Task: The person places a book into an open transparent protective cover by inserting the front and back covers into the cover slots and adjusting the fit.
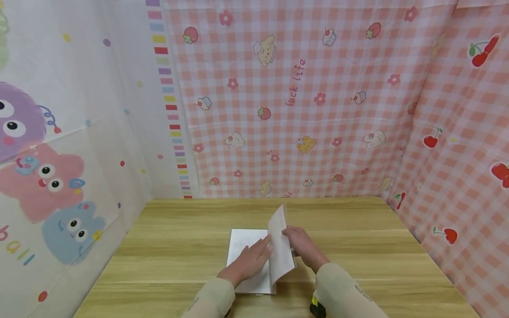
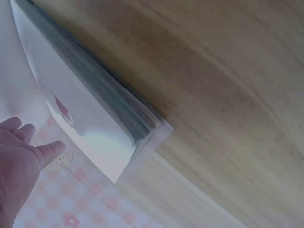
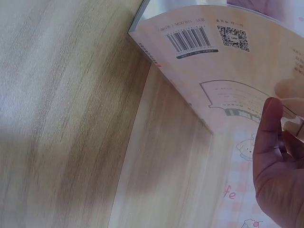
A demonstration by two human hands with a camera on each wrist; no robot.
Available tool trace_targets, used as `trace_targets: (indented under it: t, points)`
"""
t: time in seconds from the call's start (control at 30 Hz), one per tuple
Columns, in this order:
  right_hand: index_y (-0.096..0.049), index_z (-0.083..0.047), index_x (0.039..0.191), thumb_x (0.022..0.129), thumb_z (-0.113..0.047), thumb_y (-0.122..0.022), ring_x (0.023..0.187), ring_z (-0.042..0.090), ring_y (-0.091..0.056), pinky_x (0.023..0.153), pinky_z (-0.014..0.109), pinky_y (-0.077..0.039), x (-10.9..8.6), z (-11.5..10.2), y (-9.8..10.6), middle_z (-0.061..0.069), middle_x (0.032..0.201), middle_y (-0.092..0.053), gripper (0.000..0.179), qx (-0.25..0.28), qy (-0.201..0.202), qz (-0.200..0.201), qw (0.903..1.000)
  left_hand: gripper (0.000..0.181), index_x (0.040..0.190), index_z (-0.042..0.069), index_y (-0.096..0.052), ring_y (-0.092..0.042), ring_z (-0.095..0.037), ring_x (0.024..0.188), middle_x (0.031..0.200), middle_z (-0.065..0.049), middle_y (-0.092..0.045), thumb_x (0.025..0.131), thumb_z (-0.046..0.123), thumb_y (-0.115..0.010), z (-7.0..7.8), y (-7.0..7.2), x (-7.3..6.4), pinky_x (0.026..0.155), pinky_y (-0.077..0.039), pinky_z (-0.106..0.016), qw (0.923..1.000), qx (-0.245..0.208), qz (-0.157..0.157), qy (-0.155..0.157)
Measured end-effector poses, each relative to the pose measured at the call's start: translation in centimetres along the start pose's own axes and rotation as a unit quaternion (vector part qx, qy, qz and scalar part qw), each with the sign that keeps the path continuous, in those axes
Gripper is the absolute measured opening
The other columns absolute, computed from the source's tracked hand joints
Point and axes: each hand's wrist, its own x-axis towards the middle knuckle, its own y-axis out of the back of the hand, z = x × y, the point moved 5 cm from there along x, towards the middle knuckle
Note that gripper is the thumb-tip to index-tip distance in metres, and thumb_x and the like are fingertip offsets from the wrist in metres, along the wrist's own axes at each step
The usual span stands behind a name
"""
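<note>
A book (image 1: 251,282) with white pages lies open on the wooden table, its right side raised steeply. My left hand (image 1: 251,261) rests on the left page with fingers extended toward the fold. In the left wrist view, that hand (image 2: 21,164) is beside the thick stack of page edges (image 2: 90,80). My right hand (image 1: 301,244) pinches the outer edge of the raised side. The right wrist view shows the peach back cover (image 3: 190,71), printed with a barcode and a QR code, with the right hand's thumb (image 3: 268,123) against it.
The wood-grain table (image 1: 179,247) extends around the book. Behind it hangs a pink checked cloth (image 1: 318,123), with a cartoon-print cloth (image 1: 131,110) at the left. A small black and yellow object (image 1: 317,307) shows beside the right sleeve (image 1: 343,289).
</note>
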Motion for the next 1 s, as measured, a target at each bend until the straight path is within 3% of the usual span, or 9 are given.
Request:
trace_targets:
  t: [0.27,0.4,0.57,0.77,0.87,1.0]
  points:
    - [-0.055,0.002,0.136,0.103,-0.024,-0.037,0.092,0.024,-0.067,0.073,0.043,-0.057,-0.1,-0.2,-0.6,0.016,0.111,-0.069,0.046,0.003,0.013,-0.020,0.9997,0.053,0.158,0.017,-0.027,-0.034,-0.029,0.143,0.158,-0.007,-0.036,0.109,0.036,-0.023,-0.5,0.5,0.5,0.115,-0.024,-0.054,0.9994,-0.007,0.027,-0.018]
    - [-0.056,0.002,0.133,0.104,-0.028,-0.036,0.096,0.026,-0.067,0.074,0.045,-0.057,-0.1,-0.5,-1.1,0.016,0.113,-0.068,0.047,0.015,0.019,-0.037,0.9990,0.051,0.158,0.022,-0.029,-0.038,-0.028,0.141,0.156,-0.004,-0.039,0.109,0.036,-0.024,-0.5,1.0,0.5,0.114,-0.030,-0.049,0.9987,-0.013,0.041,-0.028]
    - [-0.058,0.001,0.126,0.105,-0.039,-0.032,0.096,0.027,-0.066,0.072,0.044,-0.058,0.0,-0.7,-1.6,0.016,0.117,-0.063,0.052,0.041,0.024,-0.055,0.9974,0.050,0.156,0.025,-0.033,-0.040,-0.026,0.140,0.154,-0.002,-0.041,0.109,0.038,-0.024,-0.5,1.4,0.5,0.114,-0.031,-0.046,0.9983,-0.029,0.045,-0.022]
    - [-0.054,0.001,0.133,0.104,-0.043,-0.034,0.098,0.029,-0.063,0.071,0.044,-0.058,0.1,-0.5,-1.9,0.020,0.129,-0.057,0.056,0.067,0.027,-0.046,0.9963,0.052,0.153,0.024,-0.041,-0.040,-0.025,0.139,0.151,-0.003,-0.045,0.109,0.044,-0.021,-0.5,2.0,0.6,0.113,-0.031,-0.047,0.9965,-0.064,0.053,-0.012]
    - [-0.052,0.002,0.137,0.105,-0.043,-0.036,0.098,0.029,-0.062,0.073,0.045,-0.059,0.1,-0.3,-2.1,0.022,0.133,-0.054,0.057,0.067,0.027,-0.045,0.9964,0.057,0.149,0.022,-0.047,-0.044,-0.027,0.136,0.149,-0.006,-0.048,0.107,0.051,-0.020,-0.6,2.4,0.7,0.107,-0.040,-0.048,0.9943,-0.090,0.057,0.003]
    - [-0.043,0.000,0.147,0.106,-0.031,-0.036,0.099,0.028,-0.062,0.074,0.044,-0.058,0.3,0.1,-2.5,0.024,0.136,-0.052,0.052,0.049,0.029,-0.060,0.9966,0.066,0.143,0.015,-0.055,-0.067,-0.033,0.095,0.140,-0.016,-0.055,0.105,0.058,-0.023,-0.5,2.9,0.8,0.077,-0.055,-0.042,0.9898,-0.124,0.066,0.026]
